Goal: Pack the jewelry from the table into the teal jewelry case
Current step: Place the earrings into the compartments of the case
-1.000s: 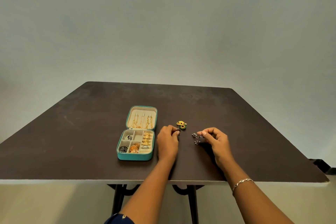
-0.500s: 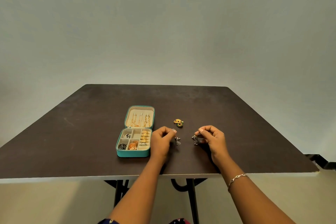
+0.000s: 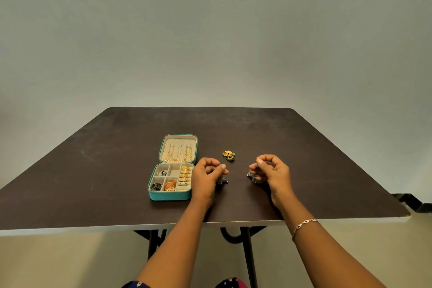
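The teal jewelry case (image 3: 170, 195) lies open on the dark table (image 3: 93, 170), its lid holding gold chains and its compartments holding rings and earrings. Just right of the case, my left hand (image 3: 205, 176) pinches a small dark silver earring (image 3: 222, 180) that dangles from its fingertips. My right hand (image 3: 272, 174) pinches a matching dark silver earring (image 3: 252, 176). A gold and green earring pair (image 3: 229, 155) lies on the table behind and between my hands.
The table's pale front edge (image 3: 117, 228) runs under my forearms. A thin bracelet (image 3: 304, 225) sits on my right wrist. Black table legs (image 3: 247, 252) show below. A plain grey wall fills the background.
Both hands have lifted the two dark silver earrings off the table and drawn slightly apart. The view has tilted a little.
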Available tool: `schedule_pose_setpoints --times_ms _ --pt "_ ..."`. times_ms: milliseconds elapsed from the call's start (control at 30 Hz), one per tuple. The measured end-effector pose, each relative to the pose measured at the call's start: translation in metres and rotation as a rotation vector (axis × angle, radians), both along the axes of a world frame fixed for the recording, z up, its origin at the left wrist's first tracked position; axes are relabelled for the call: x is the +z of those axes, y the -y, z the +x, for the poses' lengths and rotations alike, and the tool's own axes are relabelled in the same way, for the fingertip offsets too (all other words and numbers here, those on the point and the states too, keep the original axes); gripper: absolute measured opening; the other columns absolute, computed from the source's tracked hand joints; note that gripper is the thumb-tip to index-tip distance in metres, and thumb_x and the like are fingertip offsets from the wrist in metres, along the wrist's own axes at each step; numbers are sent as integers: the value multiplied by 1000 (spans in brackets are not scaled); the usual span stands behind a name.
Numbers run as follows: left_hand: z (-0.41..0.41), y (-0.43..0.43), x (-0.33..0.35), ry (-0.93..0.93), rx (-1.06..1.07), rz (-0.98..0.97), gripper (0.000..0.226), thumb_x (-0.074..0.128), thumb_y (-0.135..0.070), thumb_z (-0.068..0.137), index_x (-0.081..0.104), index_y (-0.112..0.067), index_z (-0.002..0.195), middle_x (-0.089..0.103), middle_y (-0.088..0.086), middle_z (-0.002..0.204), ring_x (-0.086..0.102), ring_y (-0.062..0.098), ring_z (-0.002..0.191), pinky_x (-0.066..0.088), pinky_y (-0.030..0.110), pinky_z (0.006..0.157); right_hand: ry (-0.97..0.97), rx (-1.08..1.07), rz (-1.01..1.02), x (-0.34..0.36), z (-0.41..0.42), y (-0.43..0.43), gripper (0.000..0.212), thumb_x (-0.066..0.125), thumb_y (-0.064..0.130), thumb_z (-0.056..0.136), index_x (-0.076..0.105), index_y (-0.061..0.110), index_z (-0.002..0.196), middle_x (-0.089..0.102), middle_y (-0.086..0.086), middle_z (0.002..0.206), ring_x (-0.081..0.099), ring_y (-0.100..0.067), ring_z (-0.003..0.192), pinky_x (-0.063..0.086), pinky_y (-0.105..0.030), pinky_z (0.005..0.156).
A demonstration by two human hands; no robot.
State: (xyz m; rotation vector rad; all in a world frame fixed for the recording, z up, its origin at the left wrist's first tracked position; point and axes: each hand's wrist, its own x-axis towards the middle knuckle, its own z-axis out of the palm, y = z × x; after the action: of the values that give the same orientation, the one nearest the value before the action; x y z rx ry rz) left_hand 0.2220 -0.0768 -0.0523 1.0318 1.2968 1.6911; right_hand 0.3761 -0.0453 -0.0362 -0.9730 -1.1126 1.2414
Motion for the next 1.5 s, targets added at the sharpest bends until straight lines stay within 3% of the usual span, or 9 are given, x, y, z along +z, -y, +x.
schedule_pose_setpoints --times_ms 167,300,400,633,800,933,1133,1333,1500 --pt "0 -1 -1 -63 7 -5 14 56 -3 88 59 -17 90 65 2 77 63 10 75 49 21 71 48 -4 8 1 0 0 10 53 11 90 56 8 80 62 -9 69 57 -5 43 39 -15 39" --pt "-1 -3 -3 -116 22 -7 19 49 -3 92 60 -15 100 63 -1 82 60 10 83 49 24 80 80 -20 -13 3 1 0 17 55 14 89 61 5 77 61 -8 66 55 -4 41 38 -14 39" --pt "0 -4 -3 -154 43 -22 22 45 -3 94 61 -12 107 61 0 81 58 6 79 48 18 74 82 6 -24 11 1 1 17 56 12 88 63 3 75 62 -8 65 57 -5 42 40 -14 40" --pt "1 -2 -2 -164 1 -2 33 41 -1 95 63 -24 86 58 1 78 55 10 74 48 22 69 179 112 -2 33 13 3 13 54 2 88 67 5 88 68 -6 76 66 -6 56 47 -13 49" --pt "0 -2 -4 -154 -7 -17 25 47 -3 93 65 -20 90 64 1 79 60 11 77 52 28 77 255 106 1 52 22 6 11 57 5 87 68 6 89 71 -3 76 67 -9 65 47 -17 59" --pt "-2 -3 -5 -149 4 -31 18 54 -3 89 67 -9 100 65 1 80 60 10 76 51 22 73 252 137 39 79 28 10 11 57 5 87 66 10 83 72 2 68 67 -10 65 44 -18 60" --pt "0 3 2 -170 -31 -16 21 58 0 85 67 -19 85 68 0 84 63 10 83 49 23 78 226 170 96 107 36 19 11 57 11 87 67 10 84 73 2 69 70 -9 68 44 -23 72" --pt "7 5 22 -91 -148 20 16 53 -2 89 66 -5 98 72 -1 81 66 -3 72 46 14 65 157 197 105 120 37 26 45 43 45 91 69 9 88 74 -8 86 71 -19 84 49 -28 82" --pt "5 5 49 -84 -238 73 16 52 -13 91 68 -16 91 74 -5 79 67 9 84 48 29 76 129 236 99 120 33 28 54 35 49 92 68 6 91 72 -12 93 70 -21 88 49 -31 85"
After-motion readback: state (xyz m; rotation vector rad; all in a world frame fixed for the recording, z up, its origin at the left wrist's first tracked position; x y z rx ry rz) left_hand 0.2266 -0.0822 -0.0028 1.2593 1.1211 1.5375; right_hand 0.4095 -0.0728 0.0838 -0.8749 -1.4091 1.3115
